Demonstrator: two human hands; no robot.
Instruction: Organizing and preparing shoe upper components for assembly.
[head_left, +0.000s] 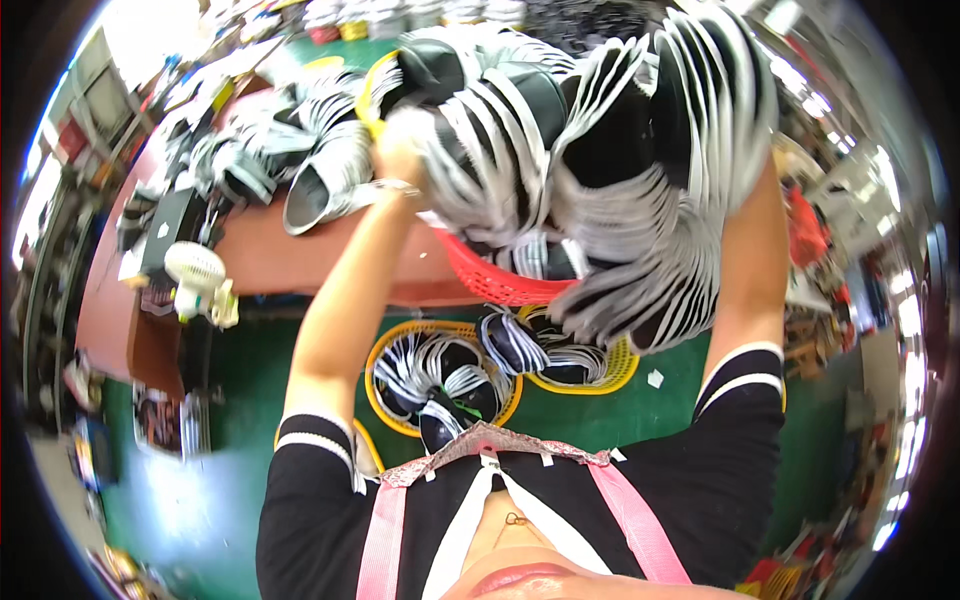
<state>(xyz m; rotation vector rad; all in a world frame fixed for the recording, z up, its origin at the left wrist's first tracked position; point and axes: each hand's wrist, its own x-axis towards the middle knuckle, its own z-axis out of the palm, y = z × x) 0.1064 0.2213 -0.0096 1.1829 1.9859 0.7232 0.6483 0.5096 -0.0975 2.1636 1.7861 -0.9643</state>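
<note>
Long rows of nested black and grey-white curved pieces, which look like shoe uppers (620, 215), fill the space between my arms. They lie partly over a red basket (500, 283) at the table's front edge. My left hand (403, 145) is at the left end of these rows, against the pale edges, its fingers smeared by motion. On the right, another thick bundle of uppers (705, 110) stands upright and is blurred at its edge. My right forearm (755, 255) reaches up behind that bundle, which hides my right hand.
More stacked uppers (335, 165) lie on the reddish-brown table (285, 250) at left, near a small white fan (195, 265). Below, on the green floor (260, 370), stand a yellow basket (372, 385) and another yellow basket (628, 372), both holding uppers. Shelves line the left side.
</note>
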